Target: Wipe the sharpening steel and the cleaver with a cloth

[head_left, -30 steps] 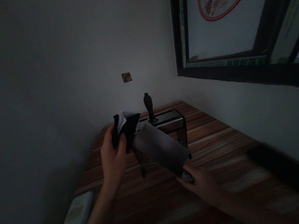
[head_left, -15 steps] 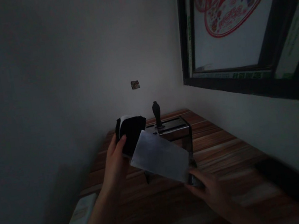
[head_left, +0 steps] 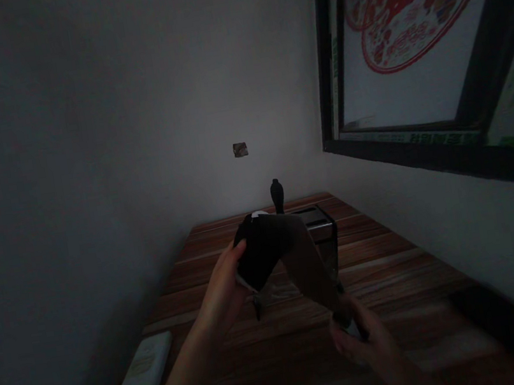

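Note:
My left hand [head_left: 225, 282] grips a black cloth [head_left: 260, 251] with a little white at its top edge. In my right hand [head_left: 362, 334] is a cleaver [head_left: 306, 269], held by its handle with the broad blade slanting up to the left. The blade's upper end meets the cloth or overlaps it; contact is hard to make out in the dim light. Behind them stands a slotted knife block [head_left: 326, 228], partly hidden by the blade and cloth. A black handle [head_left: 277, 194] rises upright from the block.
All this is above a reddish-brown wood-grain table [head_left: 384, 270] in a corner. A long white object [head_left: 141, 370] with a round metal piece lies at the lower left. A dark strip [head_left: 502, 317] runs along the right wall, below a framed window [head_left: 398, 100] with red decoration.
The cloth and my left hand have moved right, toward the blade. The cleaver has turned more upright, its face now dark instead of pale. The view has shifted slightly.

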Motion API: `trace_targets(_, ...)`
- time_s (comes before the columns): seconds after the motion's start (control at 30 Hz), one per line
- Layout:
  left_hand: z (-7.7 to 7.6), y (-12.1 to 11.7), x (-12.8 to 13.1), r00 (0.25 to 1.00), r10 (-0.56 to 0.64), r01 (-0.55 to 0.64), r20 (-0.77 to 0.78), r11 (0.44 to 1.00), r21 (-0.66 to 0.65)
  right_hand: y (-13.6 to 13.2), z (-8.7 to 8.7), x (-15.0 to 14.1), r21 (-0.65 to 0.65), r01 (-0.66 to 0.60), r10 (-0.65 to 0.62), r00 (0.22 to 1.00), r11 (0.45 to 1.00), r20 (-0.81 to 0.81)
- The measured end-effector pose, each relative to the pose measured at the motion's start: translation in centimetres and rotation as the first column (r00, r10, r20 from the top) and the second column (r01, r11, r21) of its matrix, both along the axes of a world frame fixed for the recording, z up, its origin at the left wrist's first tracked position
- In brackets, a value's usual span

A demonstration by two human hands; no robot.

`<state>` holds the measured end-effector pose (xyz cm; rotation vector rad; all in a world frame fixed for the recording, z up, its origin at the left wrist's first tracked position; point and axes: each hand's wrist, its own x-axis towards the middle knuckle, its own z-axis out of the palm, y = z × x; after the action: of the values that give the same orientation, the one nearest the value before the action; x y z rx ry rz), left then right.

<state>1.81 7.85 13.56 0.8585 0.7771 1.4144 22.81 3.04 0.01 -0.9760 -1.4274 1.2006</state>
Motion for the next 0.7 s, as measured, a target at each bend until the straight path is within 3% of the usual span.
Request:
trace_targets(0.1,0.3,-0.2,0.0,0.998,0.017,-0.018,-0.053,0.999,-0.028,0.3,0.0,-0.1,-0.064,-0.014,0.005,0.992,0.998,-0.129)
trace_targets(0.23,0.4,-0.3,-0.1,0.990,0.074,-0.080,-0.122,0.996,-0.043,1.0,0.0,-0.1,-0.096,-0.019,0.004,0.988,0.995,-0.152)
trace_targets(0.57,0.9,0.0,-1.2,0.928,0.276,-0.263,-0.249,0.961,0.085,1.6,-1.1,-0.5,-0.097,0.013,-0.013,1.000,0.995,0.007)
trace_targets(0.7,1.1,0.5,-2.5,0.853,0.449,-0.407,-0.267,0.891,0.199,1.7,-1.5,-0.7,-0.115,0.063,-0.059,0.998,0.991,0.038)
